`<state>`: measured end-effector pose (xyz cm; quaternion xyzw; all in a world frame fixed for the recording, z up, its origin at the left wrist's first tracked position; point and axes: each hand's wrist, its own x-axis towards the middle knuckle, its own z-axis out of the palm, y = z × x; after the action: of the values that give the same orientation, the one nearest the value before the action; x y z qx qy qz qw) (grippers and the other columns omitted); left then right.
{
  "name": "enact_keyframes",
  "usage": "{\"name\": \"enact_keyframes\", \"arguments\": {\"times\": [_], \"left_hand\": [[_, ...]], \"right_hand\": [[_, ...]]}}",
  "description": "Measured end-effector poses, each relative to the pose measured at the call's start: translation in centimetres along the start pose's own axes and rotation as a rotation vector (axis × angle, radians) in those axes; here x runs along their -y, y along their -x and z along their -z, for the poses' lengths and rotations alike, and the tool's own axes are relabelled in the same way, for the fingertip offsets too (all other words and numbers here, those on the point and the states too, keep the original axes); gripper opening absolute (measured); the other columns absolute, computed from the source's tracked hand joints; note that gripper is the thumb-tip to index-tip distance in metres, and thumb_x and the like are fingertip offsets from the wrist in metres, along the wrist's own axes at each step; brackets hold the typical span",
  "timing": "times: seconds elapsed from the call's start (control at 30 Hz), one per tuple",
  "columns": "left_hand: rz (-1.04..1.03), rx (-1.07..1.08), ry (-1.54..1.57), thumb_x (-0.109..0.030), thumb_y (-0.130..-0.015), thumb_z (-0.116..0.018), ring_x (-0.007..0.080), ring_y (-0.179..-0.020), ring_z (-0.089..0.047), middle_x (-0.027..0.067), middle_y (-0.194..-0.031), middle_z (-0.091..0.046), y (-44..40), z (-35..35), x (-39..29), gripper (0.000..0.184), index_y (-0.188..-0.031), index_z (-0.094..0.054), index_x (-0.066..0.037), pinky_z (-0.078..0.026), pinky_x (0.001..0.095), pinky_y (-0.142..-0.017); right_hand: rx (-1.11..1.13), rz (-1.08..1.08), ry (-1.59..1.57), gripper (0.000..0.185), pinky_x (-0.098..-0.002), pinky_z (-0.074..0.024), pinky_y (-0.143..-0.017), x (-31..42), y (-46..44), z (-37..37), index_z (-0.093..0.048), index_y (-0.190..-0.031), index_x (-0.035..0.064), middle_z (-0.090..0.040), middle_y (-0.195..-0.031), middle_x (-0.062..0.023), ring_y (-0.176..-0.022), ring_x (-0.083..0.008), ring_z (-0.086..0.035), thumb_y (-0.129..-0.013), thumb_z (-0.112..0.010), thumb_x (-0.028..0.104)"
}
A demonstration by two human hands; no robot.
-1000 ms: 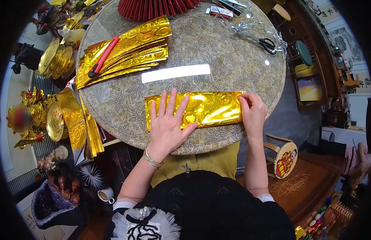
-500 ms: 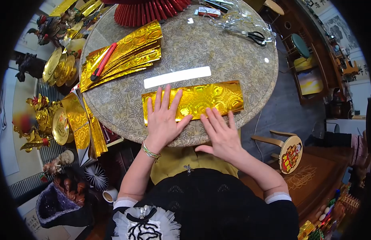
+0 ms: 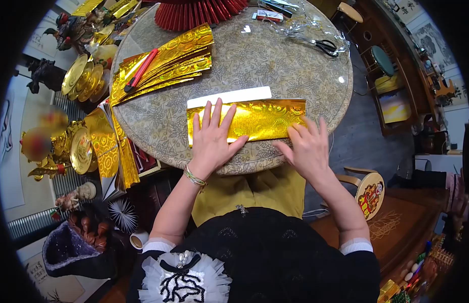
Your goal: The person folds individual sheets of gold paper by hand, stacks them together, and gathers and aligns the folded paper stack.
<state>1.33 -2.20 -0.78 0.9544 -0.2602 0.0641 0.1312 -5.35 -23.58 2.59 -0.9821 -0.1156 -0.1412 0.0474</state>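
A folded strip of gold foil paper (image 3: 259, 118) with an embossed circle pattern lies lengthwise near the table's front edge. My left hand (image 3: 213, 132) rests on its left part, open, the fingers spread flat. At the right end my right hand (image 3: 309, 146) is open, its fingers bent and apart, the fingertips at the foil's edge and the thumb below it. A bright white strip (image 3: 244, 94) shows along the foil's far edge; whether it is an object or reflected light I cannot tell.
A fanned stack of gold foil strips (image 3: 179, 60) lies at the back left, with a red box cutter (image 3: 142, 69) on top. Black-handled scissors (image 3: 325, 47) and clear plastic wrap (image 3: 315, 25) are at the back right. A red pleated object (image 3: 194, 15) stands at the far edge.
The foil strip has moved away from me and now meets the white strip. My right hand has shifted right to the foil's end, its fingers more bent. My left hand stays flat.
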Motion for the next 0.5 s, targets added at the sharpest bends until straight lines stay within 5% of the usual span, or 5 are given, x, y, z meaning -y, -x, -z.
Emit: {"name": "enact_keyframes", "arguments": {"times": [0.17, 0.23, 0.27, 0.5], "left_hand": [[-0.018, -0.017, -0.021, -0.053, -0.077, -0.053, 0.0341, -0.13, -0.025, 0.0151, -0.14, -0.029, 0.0, -0.8, 0.4, 0.068, -0.133, -0.038, -0.018, -0.019, 0.0529, -0.103], [-0.019, -0.01, -0.029, -0.052, -0.078, -0.052, 0.0338, -0.13, -0.024, 0.0152, -0.14, -0.029, 0.0, -0.5, 0.2, 0.067, -0.133, -0.038, -0.017, -0.019, 0.052, -0.103], [-0.02, -0.004, -0.033, -0.052, -0.079, -0.051, 0.0335, -0.13, -0.024, 0.0153, -0.14, -0.029, 0.0, -0.3, 0.3, 0.067, -0.133, -0.037, -0.015, -0.02, 0.0512, -0.103], [-0.086, 0.133, -0.022, -0.042, -0.085, -0.047, 0.0311, -0.133, -0.02, 0.0138, -0.144, -0.022, 1.6, 1.2, 4.1, 0.062, -0.136, -0.03, -0.011, -0.017, 0.0486, -0.105]], "right_hand": [[-0.138, 0.233, -0.305, 0.046, -0.0534, -0.026, -0.099, 2.2, -5.0, -4.8, -0.054, -0.112, -0.0006, -0.053, -0.118, -0.0152, -0.112, -0.03, -0.048, -0.08, -0.058, 0.032], [0.001, 0.221, -0.302, 0.048, -0.0534, -0.0243, -0.101, 2.2, -5.4, -6.5, -0.048, -0.122, 0.0035, -0.045, -0.129, -0.0115, -0.122, -0.0307, -0.039, -0.082, -0.055, 0.029], [0.079, 0.222, -0.265, 0.056, -0.0556, -0.0216, -0.102, 1.8, -5.3, -6.7, -0.041, -0.129, 0.0095, -0.036, -0.137, -0.0077, -0.129, -0.0308, -0.029, -0.082, -0.054, 0.035], [0.129, 0.169, -0.173, 0.077, -0.0624, -0.0157, -0.1, 2.5, -5.6, -5.5, -0.036, -0.134, 0.0155, -0.031, -0.141, -0.0077, -0.131, -0.0309, -0.024, -0.073, -0.056, 0.057]]}}
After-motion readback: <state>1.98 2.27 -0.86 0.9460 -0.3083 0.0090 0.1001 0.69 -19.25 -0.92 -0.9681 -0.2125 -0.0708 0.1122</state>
